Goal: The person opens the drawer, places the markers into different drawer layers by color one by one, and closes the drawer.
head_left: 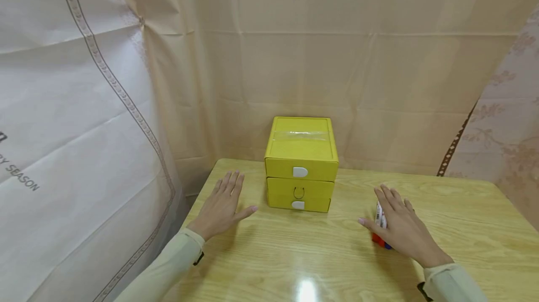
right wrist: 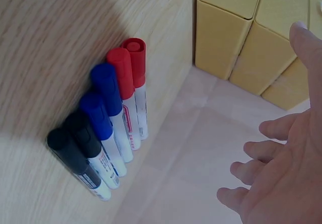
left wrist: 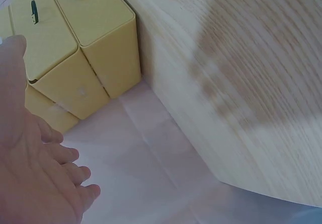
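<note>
1. Where the wooden surface [head_left: 320, 241] spreads out in front of the person, it carries a yellow drawer box [head_left: 302, 161] and, to the right and well apart from it, a row of markers [right wrist: 103, 128].
2. The box stands upright toward the far edge, its two drawers [head_left: 278, 194] apparently pushed in.
3. Both hands are free, fingers extended and holding nothing. The left hand [head_left: 223, 208] is beside the box, not touching it; the right hand [head_left: 400, 227] is over the markers, partly covering them in the head view, while the right wrist view shows its fingers apart from them. Shadows suggest that both hover. I would judge this a ready pose, with the handling itself not yet begun.
4. The six markers lie side by side, two black, two blue and two red, all capped, with the caps toward the person. Picking one up would call for the right hand to lower and pinch a single barrel without rolling its neighbours.
5. White tabs [head_left: 300, 171] mark both drawer fronts, and a dark loop [head_left: 299, 198] sits on the lower one. Opening a drawer would call for a hand to reach in front and hook a tab.
</note>
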A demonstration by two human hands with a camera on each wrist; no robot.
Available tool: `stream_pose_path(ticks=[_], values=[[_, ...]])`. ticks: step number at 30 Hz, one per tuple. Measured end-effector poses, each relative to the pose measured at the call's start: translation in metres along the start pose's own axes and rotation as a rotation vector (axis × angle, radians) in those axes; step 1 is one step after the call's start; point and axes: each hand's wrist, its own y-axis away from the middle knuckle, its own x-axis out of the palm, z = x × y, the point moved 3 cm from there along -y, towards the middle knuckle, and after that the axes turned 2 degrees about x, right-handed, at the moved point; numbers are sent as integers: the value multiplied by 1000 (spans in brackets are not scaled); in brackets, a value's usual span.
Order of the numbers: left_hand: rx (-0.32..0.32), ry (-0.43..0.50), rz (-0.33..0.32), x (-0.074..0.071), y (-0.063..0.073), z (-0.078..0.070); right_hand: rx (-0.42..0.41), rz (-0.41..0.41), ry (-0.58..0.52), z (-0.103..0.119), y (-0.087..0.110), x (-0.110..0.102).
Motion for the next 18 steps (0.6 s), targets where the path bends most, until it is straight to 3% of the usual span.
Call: stream_pose_path(ticks=[4, 8, 15, 18], values=[[0, 0, -1, 0, 1, 0, -7, -9, -8, 2, 2, 2], [-15, 61, -22, -2, -1, -3, -11, -24, -10, 5, 4, 2], [-78, 285, -146, -7, -10, -6, 32, -61, -17, 9, 6, 3], [-127, 435, -170, -10, -17, -7, 48, -71, -36, 9, 8, 5]])
